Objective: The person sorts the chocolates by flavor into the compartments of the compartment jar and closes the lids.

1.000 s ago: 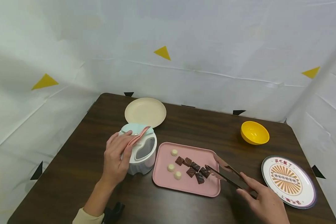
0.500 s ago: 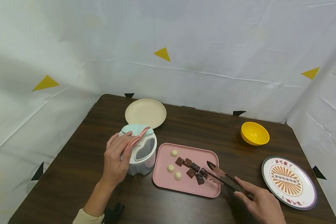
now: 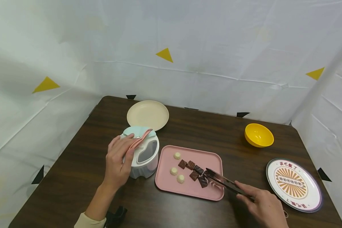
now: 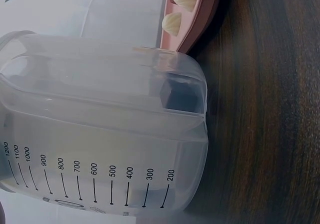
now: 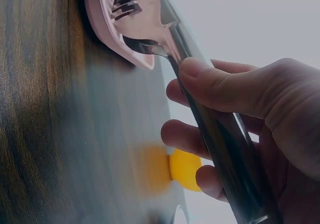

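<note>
My left hand (image 3: 118, 160) rests over the lid of a round white container (image 3: 143, 169), holding up its pink flap (image 3: 141, 139) between thumb and fingers. In the left wrist view, the clear container (image 4: 100, 99) has measuring marks, and a dark block (image 4: 182, 95) lies inside at its bottom. My right hand (image 3: 263, 202) grips metal tongs (image 3: 226, 183), thumb on one arm and fingers on the other. Their tips have closed in around a dark chocolate at the right end of the group, mostly hidden by them. Several dark chocolates (image 3: 194, 175) and white chocolates (image 3: 180, 179) lie on the pink tray (image 3: 185, 192).
A cream plate (image 3: 148, 114) lies behind the container. Further right stand a yellow bowl (image 3: 258, 135) and a white patterned plate (image 3: 293, 185), the latter close beside my right hand. White sheeting (image 3: 199, 85) rises behind the dark wooden table (image 3: 148, 205).
The tongs have moved left over the tray and their tips have come together around the rightmost dark chocolate. My left hand stays on the raised pink flap.
</note>
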Tool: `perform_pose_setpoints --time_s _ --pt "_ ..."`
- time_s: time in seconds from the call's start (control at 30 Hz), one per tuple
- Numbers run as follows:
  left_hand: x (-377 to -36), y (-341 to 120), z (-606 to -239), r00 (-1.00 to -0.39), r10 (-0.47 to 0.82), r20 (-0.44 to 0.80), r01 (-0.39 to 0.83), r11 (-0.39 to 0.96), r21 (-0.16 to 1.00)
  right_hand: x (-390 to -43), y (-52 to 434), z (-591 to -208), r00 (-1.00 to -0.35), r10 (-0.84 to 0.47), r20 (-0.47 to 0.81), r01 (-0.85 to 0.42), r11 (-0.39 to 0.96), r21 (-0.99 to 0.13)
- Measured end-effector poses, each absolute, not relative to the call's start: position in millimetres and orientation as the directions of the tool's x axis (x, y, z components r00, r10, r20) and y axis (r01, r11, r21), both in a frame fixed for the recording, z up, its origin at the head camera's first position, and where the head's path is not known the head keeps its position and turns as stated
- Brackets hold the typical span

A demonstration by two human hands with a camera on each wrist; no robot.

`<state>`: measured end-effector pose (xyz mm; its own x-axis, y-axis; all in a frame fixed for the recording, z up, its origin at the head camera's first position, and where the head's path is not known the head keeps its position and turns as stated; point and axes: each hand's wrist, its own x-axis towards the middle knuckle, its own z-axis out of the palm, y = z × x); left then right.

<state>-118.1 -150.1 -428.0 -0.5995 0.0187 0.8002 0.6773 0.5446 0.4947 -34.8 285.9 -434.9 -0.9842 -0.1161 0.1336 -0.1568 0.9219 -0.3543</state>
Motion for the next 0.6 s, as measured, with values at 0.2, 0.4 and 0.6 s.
perform_pose_setpoints --time_s 0.2,0.4,0.6 --pt "-118.5 -150.5 -428.5 -0.601 0.017 0.799 0.678 0.541 0.498 -34.6 284.5 -435.6 -0.982 -0.107 0.156 -0.157 0.922 -0.354" --pt "-118.0 -150.3 -428.4 -0.601 0.018 0.799 0.68 0.537 0.5 -34.5 284.7 -435.9 -0.977 -0.106 0.185 -0.165 0.925 -0.342" --pt "-117.9 -150.6 -427.9 -0.601 0.016 0.799 0.677 0.541 0.498 -35.0 285.6 -431.1 -0.973 -0.092 0.211 -0.16 0.929 -0.334"
